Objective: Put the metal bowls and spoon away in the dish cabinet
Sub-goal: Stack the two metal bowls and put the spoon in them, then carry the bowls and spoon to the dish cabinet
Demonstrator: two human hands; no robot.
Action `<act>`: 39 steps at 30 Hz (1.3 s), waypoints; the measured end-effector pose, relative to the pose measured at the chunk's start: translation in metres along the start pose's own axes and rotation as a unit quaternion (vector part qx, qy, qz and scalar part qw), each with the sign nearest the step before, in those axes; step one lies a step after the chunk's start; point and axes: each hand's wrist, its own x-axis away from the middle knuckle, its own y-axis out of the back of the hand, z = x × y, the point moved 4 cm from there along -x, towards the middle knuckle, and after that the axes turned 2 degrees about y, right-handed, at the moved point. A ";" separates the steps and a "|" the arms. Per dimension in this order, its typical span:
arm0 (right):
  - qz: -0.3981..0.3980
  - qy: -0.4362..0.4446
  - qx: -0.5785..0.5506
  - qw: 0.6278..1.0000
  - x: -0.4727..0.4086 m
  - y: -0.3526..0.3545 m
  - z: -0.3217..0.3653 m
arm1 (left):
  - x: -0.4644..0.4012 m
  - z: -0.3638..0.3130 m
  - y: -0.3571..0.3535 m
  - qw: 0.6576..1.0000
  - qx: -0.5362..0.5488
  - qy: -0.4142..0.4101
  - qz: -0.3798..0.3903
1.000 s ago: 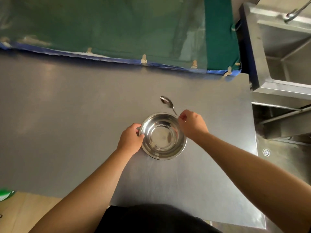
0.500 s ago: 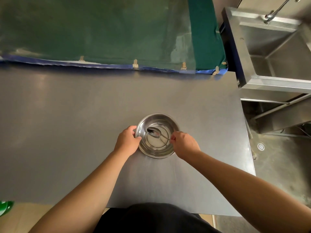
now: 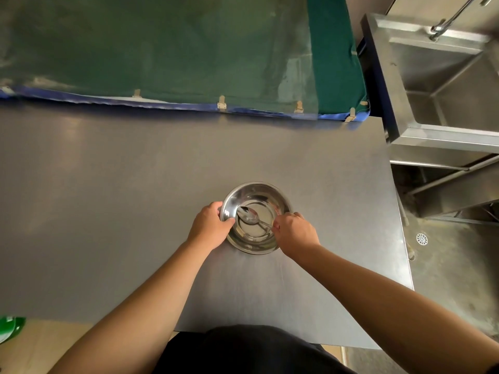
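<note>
A shiny metal bowl (image 3: 255,201) sits on the grey steel table (image 3: 108,198), a little right of centre. A metal spoon (image 3: 249,215) lies inside it, head toward the left, handle running to the right rim. My left hand (image 3: 209,228) grips the bowl's left rim, thumb over the edge. My right hand (image 3: 295,233) is at the bowl's right rim, fingers closed on the spoon's handle end. Only one bowl shows; I cannot tell whether another is nested under it.
A green cloth with a blue clipped edge (image 3: 189,49) covers the surface behind the table. A steel sink unit (image 3: 445,85) with a tap stands to the right, a floor drain (image 3: 421,238) below it. Something green (image 3: 9,329) sits at the lower left.
My right hand picked the spoon up from the table beyond the bowl and brought it into the bowl. My left hand has stayed on the left rim.
</note>
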 end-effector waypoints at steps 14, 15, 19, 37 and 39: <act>-0.002 -0.183 -0.234 0.955 -0.007 0.011 -0.027 | -0.008 -0.001 -0.002 0.999 0.027 0.031 0.022; 0.001 -0.189 -0.250 0.950 -0.007 0.010 -0.027 | -0.009 -0.001 -0.003 0.998 0.037 0.041 0.032; 0.001 -0.211 -0.281 0.936 -0.003 0.009 -0.025 | -0.012 -0.001 -0.001 0.995 0.064 0.056 0.053; -0.094 -0.294 -0.372 0.876 0.085 0.026 0.005 | 0.003 -0.036 0.047 0.987 0.034 -0.058 0.147; -0.118 -0.294 -0.376 0.871 0.101 0.037 0.003 | 0.010 -0.055 0.051 0.984 0.042 -0.072 0.160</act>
